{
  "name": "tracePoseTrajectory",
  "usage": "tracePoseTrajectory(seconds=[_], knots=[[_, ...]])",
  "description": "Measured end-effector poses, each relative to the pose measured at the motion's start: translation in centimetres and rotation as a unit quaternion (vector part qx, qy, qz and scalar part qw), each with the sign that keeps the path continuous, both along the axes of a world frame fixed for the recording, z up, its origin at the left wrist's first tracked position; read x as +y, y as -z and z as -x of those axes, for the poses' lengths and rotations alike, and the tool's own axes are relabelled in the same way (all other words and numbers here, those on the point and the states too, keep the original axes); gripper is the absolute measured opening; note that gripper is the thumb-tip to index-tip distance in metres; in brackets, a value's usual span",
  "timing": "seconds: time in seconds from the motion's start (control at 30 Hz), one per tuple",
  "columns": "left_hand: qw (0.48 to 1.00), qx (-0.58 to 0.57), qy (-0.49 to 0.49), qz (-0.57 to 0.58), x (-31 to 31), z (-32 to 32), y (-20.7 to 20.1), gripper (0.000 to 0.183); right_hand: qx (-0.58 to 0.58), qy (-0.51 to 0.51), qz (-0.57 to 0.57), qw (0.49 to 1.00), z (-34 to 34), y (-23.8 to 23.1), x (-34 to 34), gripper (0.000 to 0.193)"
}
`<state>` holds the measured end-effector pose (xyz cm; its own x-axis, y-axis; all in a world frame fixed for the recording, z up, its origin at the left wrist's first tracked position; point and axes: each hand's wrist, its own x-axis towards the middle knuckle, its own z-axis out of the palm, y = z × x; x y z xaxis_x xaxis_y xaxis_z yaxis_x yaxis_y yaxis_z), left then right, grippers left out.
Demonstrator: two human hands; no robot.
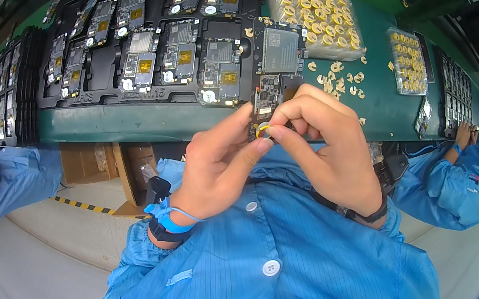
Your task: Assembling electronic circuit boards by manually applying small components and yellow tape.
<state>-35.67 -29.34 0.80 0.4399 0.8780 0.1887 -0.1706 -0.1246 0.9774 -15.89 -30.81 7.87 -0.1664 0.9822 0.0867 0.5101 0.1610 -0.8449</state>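
A black circuit board (280,51) with a large silver shield stands tilted at the bench's front edge. My left hand (217,169) is closed round its lower end, fingers to one side and thumb below. At that end is a small round silver coin cell (263,128) with a yellow band. My right hand (330,140) pinches the edge of the coin cell between thumb and forefinger. Its other fingers are curled in. The fingertips of both hands nearly meet there and hide part of the cell and the board's end.
A black tray (100,95) holds several circuit boards, with stacked trays (8,93) further left. To the right, a clear tray (318,16) bears yellow-banded round cells. Small cream scraps (335,79) lie on the green bench (386,118). Blue-clad people sit at both sides.
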Motion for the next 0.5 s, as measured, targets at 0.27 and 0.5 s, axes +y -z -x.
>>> tracePoseTrajectory(seconds=[0.27,0.5], knots=[[0.999,-0.037,0.005,0.001,-0.1,-0.3,-0.5,0.042,0.005,0.049,-0.058,0.997,0.5,0.5,-0.3,0.012],[0.991,-0.106,0.005,0.086,-0.2,-1.4,-0.8,0.042,0.018,0.061,-0.067,0.996,0.1,0.9,-0.3,0.013]])
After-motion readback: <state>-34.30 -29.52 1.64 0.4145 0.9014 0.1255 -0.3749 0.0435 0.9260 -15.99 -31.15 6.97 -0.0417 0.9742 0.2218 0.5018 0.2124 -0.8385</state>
